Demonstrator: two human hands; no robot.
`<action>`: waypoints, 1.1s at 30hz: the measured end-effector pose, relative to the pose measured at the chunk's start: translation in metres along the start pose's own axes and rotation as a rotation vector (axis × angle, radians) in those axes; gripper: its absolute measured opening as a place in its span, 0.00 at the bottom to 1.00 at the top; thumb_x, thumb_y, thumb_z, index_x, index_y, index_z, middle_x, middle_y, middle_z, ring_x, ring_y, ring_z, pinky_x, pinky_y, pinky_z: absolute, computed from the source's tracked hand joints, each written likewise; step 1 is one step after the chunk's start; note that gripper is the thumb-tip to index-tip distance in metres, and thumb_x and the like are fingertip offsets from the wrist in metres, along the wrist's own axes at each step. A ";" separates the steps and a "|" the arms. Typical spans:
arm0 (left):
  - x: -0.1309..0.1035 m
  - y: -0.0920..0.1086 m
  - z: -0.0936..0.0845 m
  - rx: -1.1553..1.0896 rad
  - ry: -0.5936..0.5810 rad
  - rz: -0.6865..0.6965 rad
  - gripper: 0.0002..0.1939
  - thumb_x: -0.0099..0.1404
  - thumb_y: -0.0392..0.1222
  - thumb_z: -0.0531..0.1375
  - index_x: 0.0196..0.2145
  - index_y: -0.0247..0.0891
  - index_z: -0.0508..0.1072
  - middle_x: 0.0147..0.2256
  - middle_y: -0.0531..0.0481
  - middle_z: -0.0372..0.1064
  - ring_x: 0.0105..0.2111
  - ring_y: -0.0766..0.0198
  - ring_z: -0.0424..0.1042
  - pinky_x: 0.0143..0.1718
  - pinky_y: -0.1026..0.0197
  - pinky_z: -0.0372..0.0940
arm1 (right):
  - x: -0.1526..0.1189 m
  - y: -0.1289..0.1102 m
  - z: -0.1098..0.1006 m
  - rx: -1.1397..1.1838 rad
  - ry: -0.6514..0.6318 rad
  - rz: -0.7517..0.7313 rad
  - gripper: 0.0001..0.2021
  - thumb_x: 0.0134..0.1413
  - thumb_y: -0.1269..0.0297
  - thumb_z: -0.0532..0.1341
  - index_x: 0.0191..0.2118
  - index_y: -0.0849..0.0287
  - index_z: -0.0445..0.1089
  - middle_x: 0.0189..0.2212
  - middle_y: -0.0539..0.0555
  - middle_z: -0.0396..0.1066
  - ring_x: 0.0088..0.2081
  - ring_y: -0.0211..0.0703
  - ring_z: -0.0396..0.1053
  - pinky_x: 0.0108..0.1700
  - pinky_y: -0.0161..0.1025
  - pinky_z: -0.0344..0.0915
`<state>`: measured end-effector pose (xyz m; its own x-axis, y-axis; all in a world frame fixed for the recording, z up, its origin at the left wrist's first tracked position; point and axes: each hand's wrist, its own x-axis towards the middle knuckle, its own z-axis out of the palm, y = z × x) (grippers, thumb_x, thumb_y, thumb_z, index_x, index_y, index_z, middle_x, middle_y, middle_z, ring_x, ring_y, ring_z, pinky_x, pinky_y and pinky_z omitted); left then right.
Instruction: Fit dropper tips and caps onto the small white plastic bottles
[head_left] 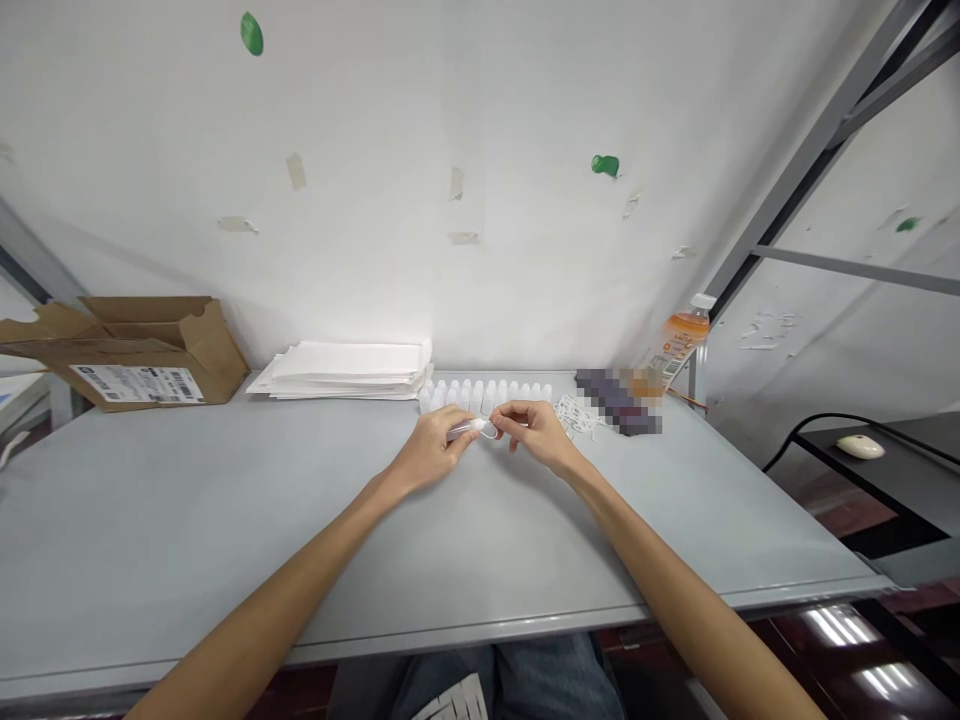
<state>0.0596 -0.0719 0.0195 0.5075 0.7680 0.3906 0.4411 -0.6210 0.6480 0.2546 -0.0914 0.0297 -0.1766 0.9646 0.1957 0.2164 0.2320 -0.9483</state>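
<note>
Near the middle of the grey table [450, 560], my left hand [433, 445] is closed around a small white translucent bottle [463, 428], which lies sideways with its tip pointing right. My right hand [531, 432] pinches a thin white loop [489, 432] at that tip, its fingertips just right of the bottle. Behind both hands stand rows of small white bottles [487, 392]. A tangle of white loops or strings [577, 414] lies to the right of my right hand.
An open cardboard box [142, 350] stands at the back left, beside a stack of white paper sheets or envelopes [345, 368]. At the back right are a dark blurred object [619, 402] and an orange drink bottle [679, 340]. The wall rises behind the table.
</note>
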 end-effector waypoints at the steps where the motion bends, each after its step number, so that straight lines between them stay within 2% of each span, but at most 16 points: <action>1: 0.000 0.000 0.000 0.001 -0.004 0.003 0.13 0.67 0.45 0.54 0.39 0.36 0.75 0.36 0.45 0.73 0.34 0.61 0.70 0.30 0.62 0.62 | 0.000 0.001 0.000 -0.002 -0.002 0.003 0.14 0.50 0.54 0.63 0.29 0.61 0.73 0.24 0.53 0.69 0.29 0.40 0.68 0.23 0.34 0.65; 7: 0.000 0.000 -0.001 -0.003 -0.003 0.015 0.13 0.67 0.44 0.54 0.40 0.36 0.75 0.36 0.45 0.74 0.34 0.61 0.70 0.30 0.62 0.62 | -0.002 -0.001 0.002 0.006 -0.026 0.012 0.14 0.51 0.54 0.62 0.28 0.62 0.73 0.25 0.54 0.69 0.29 0.41 0.69 0.24 0.34 0.65; 11: 0.002 0.002 -0.009 0.014 0.045 0.034 0.12 0.65 0.44 0.58 0.40 0.36 0.77 0.35 0.46 0.75 0.32 0.62 0.69 0.29 0.63 0.61 | -0.003 -0.009 0.000 0.028 -0.012 -0.007 0.15 0.50 0.52 0.63 0.30 0.62 0.74 0.27 0.55 0.70 0.30 0.41 0.70 0.23 0.33 0.66; 15: 0.008 -0.001 -0.027 -0.021 0.238 0.072 0.11 0.60 0.45 0.62 0.37 0.39 0.79 0.36 0.47 0.72 0.35 0.62 0.68 0.31 0.63 0.61 | -0.002 -0.014 -0.010 0.044 0.117 -0.041 0.17 0.51 0.50 0.63 0.33 0.62 0.73 0.36 0.57 0.71 0.29 0.40 0.71 0.21 0.33 0.65; 17: 0.011 -0.007 -0.039 -0.066 0.367 0.058 0.11 0.58 0.45 0.64 0.38 0.40 0.80 0.36 0.48 0.69 0.36 0.63 0.68 0.32 0.63 0.61 | -0.001 -0.014 -0.015 0.025 0.190 -0.046 0.18 0.51 0.49 0.63 0.32 0.62 0.73 0.35 0.57 0.71 0.28 0.40 0.71 0.21 0.32 0.64; 22: 0.019 -0.031 -0.061 -0.115 0.570 -0.079 0.14 0.54 0.48 0.66 0.37 0.39 0.80 0.34 0.49 0.70 0.30 0.66 0.66 0.31 0.63 0.60 | 0.000 -0.009 -0.021 -0.066 0.243 -0.043 0.21 0.55 0.45 0.59 0.31 0.62 0.72 0.33 0.57 0.72 0.27 0.39 0.70 0.21 0.33 0.64; 24: 0.019 -0.042 -0.065 -0.101 0.612 -0.153 0.15 0.53 0.49 0.66 0.36 0.37 0.80 0.35 0.48 0.73 0.30 0.65 0.67 0.31 0.63 0.60 | 0.000 -0.007 -0.020 -0.107 0.248 -0.040 0.22 0.55 0.44 0.58 0.31 0.62 0.72 0.33 0.58 0.73 0.27 0.39 0.70 0.21 0.33 0.65; 28: 0.017 -0.062 -0.071 -0.004 0.575 -0.319 0.16 0.51 0.49 0.65 0.35 0.36 0.80 0.35 0.47 0.76 0.31 0.62 0.70 0.35 0.61 0.62 | 0.000 -0.005 -0.021 -0.162 0.258 -0.053 0.24 0.56 0.43 0.57 0.31 0.62 0.72 0.33 0.58 0.73 0.27 0.40 0.71 0.22 0.34 0.65; 31: 0.014 -0.075 -0.072 0.087 0.469 -0.445 0.15 0.49 0.48 0.65 0.33 0.36 0.80 0.31 0.48 0.76 0.32 0.58 0.73 0.37 0.60 0.63 | 0.000 -0.005 -0.022 -0.189 0.262 -0.069 0.24 0.56 0.42 0.56 0.30 0.62 0.72 0.32 0.58 0.74 0.27 0.40 0.71 0.22 0.34 0.65; 33: 0.012 -0.081 -0.071 0.116 0.414 -0.474 0.14 0.49 0.47 0.65 0.32 0.36 0.79 0.31 0.48 0.77 0.32 0.57 0.74 0.36 0.60 0.63 | 0.000 -0.005 -0.023 -0.220 0.266 -0.071 0.25 0.56 0.41 0.56 0.30 0.62 0.72 0.30 0.58 0.74 0.26 0.41 0.71 0.22 0.34 0.65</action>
<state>-0.0228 -0.0013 0.0178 -0.0800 0.9459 0.3144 0.6365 -0.1942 0.7464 0.2753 -0.0900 0.0402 0.0520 0.9372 0.3448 0.4194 0.2928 -0.8593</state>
